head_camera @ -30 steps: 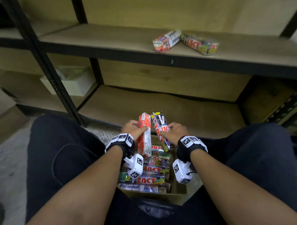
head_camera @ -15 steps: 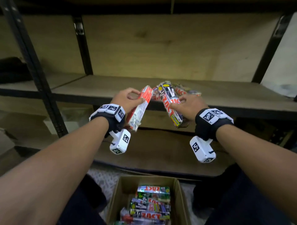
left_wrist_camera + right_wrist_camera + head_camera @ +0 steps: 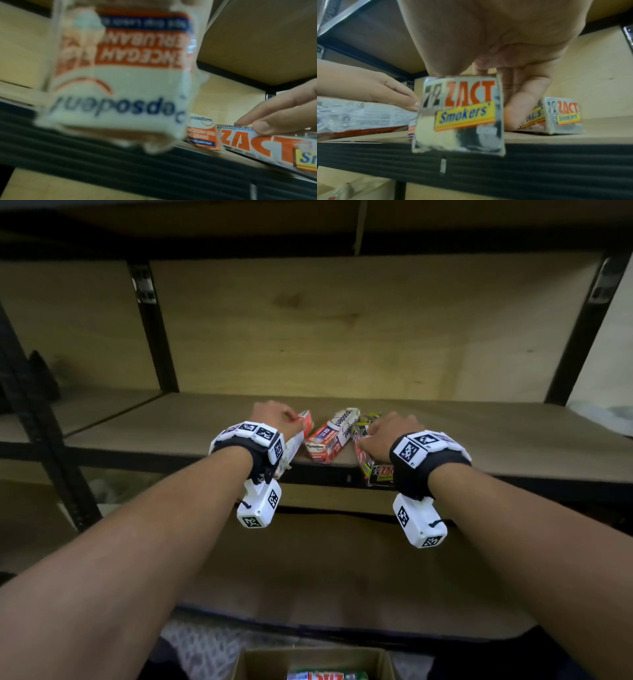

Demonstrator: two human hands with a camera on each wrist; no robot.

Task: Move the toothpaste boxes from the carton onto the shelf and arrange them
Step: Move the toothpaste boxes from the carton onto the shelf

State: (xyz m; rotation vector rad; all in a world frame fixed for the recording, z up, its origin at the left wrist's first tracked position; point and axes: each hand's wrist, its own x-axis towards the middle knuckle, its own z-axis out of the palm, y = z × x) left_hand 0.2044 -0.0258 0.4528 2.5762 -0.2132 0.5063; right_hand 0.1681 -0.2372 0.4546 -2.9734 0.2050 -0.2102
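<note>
**A:** Start at your fingers. Your left hand (image 3: 274,419) has them curled round a Pepsodent box (image 3: 120,75), its near end hanging past the shelf (image 3: 513,440) edge. Your right hand (image 3: 390,436) grips a Zact box (image 3: 458,113) from above, thumb on one side and fingers on the other, its near end also over the front lip.

**B:** And around them?

**A:** Between your hands, at about three o'clock from the left one, a second Pepsodent box (image 3: 330,440) lies flat on the board. In the right wrist view another Zact box (image 3: 561,115) sits at three o'clock from the one you hold, just beside your fingertips.

**B:** How far along am I?

**A:** Early, I'd judge. Two boxes lie on the shelf, two more are at the lip and not yet let go, and none is squared up with its neighbour. The carton (image 3: 260,660) at six o'clock holds at least one more box (image 3: 327,675).

**B:** What can't you tell?

**A:** The carton is cut off by the frame's bottom edge, so the count left is unknown. The left wrist view is blurred, and your left fingertips are hidden behind the box. Whether either held box already rests on the board I cannot tell.
</note>
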